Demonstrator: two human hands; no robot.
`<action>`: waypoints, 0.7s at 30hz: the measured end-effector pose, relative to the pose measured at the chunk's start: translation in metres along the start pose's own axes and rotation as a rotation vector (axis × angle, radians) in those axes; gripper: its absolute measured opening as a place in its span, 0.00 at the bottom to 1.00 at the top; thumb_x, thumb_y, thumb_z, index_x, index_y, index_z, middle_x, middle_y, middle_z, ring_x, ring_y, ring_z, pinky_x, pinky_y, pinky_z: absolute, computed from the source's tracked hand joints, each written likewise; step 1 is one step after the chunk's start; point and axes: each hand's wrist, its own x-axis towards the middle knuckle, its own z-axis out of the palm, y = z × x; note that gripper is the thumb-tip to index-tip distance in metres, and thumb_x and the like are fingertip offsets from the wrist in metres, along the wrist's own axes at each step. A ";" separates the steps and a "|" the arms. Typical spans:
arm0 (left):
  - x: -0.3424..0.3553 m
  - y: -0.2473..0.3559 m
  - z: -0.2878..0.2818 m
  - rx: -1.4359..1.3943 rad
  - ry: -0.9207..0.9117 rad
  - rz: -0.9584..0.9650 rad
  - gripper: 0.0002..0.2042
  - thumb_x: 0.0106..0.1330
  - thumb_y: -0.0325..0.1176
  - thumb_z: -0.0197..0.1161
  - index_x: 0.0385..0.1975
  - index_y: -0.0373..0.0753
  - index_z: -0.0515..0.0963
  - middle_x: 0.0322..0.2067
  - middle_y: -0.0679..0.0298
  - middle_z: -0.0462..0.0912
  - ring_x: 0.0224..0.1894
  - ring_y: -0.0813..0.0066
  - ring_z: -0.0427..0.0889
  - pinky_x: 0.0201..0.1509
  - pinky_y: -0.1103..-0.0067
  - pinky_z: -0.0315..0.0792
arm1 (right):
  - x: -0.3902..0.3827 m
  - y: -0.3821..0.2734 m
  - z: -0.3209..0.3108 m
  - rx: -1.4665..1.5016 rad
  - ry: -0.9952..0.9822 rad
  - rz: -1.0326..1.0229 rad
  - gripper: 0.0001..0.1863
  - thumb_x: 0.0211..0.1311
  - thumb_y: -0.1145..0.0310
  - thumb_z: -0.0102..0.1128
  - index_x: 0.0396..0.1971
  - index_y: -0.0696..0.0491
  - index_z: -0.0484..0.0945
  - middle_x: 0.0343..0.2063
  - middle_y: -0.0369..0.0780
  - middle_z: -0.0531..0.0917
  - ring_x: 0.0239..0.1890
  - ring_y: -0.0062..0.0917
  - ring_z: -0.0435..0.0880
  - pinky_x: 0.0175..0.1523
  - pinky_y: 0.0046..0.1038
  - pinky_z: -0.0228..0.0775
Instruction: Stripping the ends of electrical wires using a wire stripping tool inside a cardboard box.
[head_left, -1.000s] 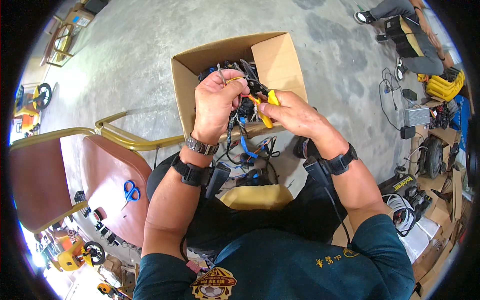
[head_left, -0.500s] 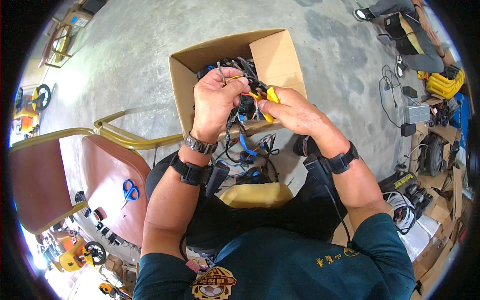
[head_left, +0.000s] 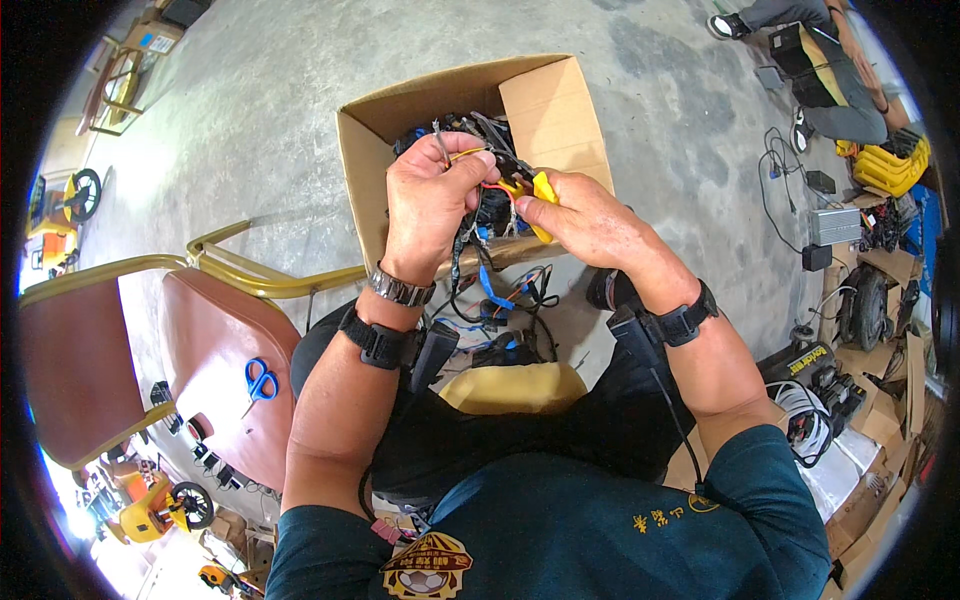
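Over the open cardboard box, my left hand pinches thin wires from a wiring harness between thumb and fingertips. A yellow strand and a grey cable end stick out past the fingers. Close beside it, my right hand is closed around yellow-handled pliers, their head pointing at the wires by my left fingertips. The jaws are partly hidden, so whether they touch a wire cannot be made out. Dark cables with blue connectors hang over the box's near edge. More black wiring fills the box.
Blue scissors lie on a pink-brown chair seat at my left. A yellow padded seat is between my legs. Toward the right are a silver power unit, a black wheel and cardboard. Another person sits at the far right.
Almost nothing differs. My right hand and the pliers have shifted very slightly; my left hand keeps its pinch on the wires.
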 end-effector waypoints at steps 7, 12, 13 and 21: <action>-0.001 0.001 0.001 -0.003 0.009 0.003 0.05 0.61 0.24 0.63 0.36 0.35 0.77 0.26 0.62 0.84 0.20 0.88 0.75 0.20 0.92 0.63 | -0.001 -0.002 0.000 -0.006 0.007 -0.001 0.16 0.64 0.60 0.53 0.34 0.61 0.73 0.26 0.51 0.78 0.32 0.43 0.78 0.38 0.38 0.68; -0.001 0.002 0.001 -0.004 0.005 -0.003 0.05 0.61 0.23 0.63 0.36 0.35 0.77 0.26 0.63 0.84 0.19 0.88 0.74 0.20 0.92 0.63 | 0.000 0.000 0.001 -0.020 0.025 -0.024 0.16 0.64 0.60 0.53 0.34 0.61 0.73 0.26 0.51 0.78 0.32 0.44 0.78 0.39 0.38 0.68; -0.001 0.002 0.000 -0.001 0.002 0.000 0.05 0.61 0.23 0.63 0.36 0.35 0.77 0.26 0.63 0.83 0.19 0.88 0.74 0.20 0.92 0.63 | 0.000 0.000 0.001 -0.021 0.022 -0.030 0.16 0.64 0.60 0.53 0.34 0.61 0.73 0.26 0.51 0.78 0.32 0.44 0.78 0.39 0.38 0.68; -0.001 0.003 0.001 -0.023 0.037 0.009 0.04 0.59 0.22 0.63 0.32 0.34 0.78 0.23 0.65 0.81 0.19 0.88 0.72 0.21 0.90 0.64 | -0.001 -0.002 0.000 -0.037 0.012 -0.024 0.16 0.64 0.60 0.53 0.35 0.61 0.72 0.26 0.51 0.78 0.32 0.44 0.78 0.39 0.38 0.68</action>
